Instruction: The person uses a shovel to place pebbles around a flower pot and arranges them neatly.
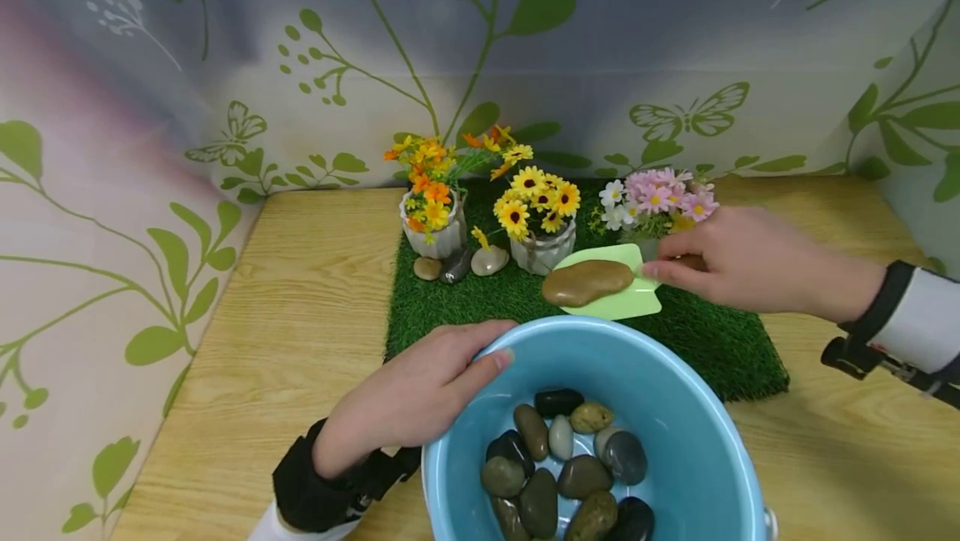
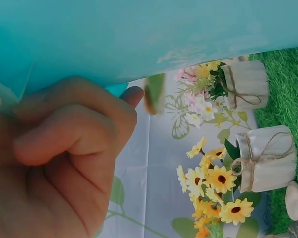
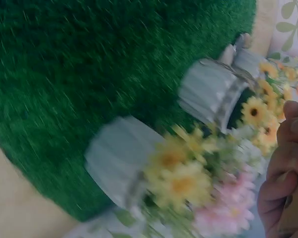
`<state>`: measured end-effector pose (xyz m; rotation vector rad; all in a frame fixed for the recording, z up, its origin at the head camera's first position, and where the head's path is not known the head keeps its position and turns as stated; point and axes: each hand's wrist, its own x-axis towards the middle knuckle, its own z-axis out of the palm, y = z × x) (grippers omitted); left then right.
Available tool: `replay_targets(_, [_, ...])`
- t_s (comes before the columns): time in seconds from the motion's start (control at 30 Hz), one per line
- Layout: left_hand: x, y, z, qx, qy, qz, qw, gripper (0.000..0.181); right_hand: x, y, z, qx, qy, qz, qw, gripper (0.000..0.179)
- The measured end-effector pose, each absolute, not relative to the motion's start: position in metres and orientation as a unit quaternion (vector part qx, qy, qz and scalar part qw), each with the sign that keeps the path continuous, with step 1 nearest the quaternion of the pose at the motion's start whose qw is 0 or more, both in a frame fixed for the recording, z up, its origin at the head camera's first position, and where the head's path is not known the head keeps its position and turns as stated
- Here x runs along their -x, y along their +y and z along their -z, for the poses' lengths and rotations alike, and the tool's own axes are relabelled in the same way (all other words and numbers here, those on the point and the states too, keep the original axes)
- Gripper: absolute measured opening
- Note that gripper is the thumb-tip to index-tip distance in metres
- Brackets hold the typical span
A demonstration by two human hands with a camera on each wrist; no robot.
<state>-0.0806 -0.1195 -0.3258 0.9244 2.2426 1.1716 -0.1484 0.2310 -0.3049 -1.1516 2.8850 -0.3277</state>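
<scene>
My right hand (image 1: 765,262) grips the brown handle (image 3: 292,218) of a small light green trowel (image 1: 637,301). A long smooth brown stone (image 1: 588,281) lies on the trowel's blade, above the artificial grass and just beyond the bucket's far rim. My left hand (image 1: 420,383) holds the left rim of a light blue bucket (image 1: 690,424), its thumb lying along the edge. Inside the bucket, several dark, grey and brown stones (image 1: 585,477) cover much of the bottom. The left wrist view shows the fingers (image 2: 84,111) curled at the bucket's wall.
On the grass mat (image 1: 735,349) stand pots of orange flowers (image 1: 435,232), yellow flowers (image 1: 543,253) and pink and white flowers (image 1: 656,195). Small stones (image 1: 489,260) lie before the left pots. Wooden tabletop (image 1: 300,299) surrounds the mat; a leaf-patterned cloth (image 1: 465,49) hangs behind.
</scene>
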Motion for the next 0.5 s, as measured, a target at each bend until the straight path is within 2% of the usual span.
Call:
replay_targets(0.4, [0.082, -0.121, 0.325, -0.338, 0.811, -0.423, 0.222, 0.035, 0.139, 0.215, 0.375, 0.248, 0.948, 0.189, 0.07, 0.038])
replay_targets(0.5, [0.082, -0.12, 0.325, -0.34, 0.81, -0.422, 0.222, 0.036, 0.139, 0.207, 0.388, 0.233, 0.943, 0.216, 0.099, 0.037])
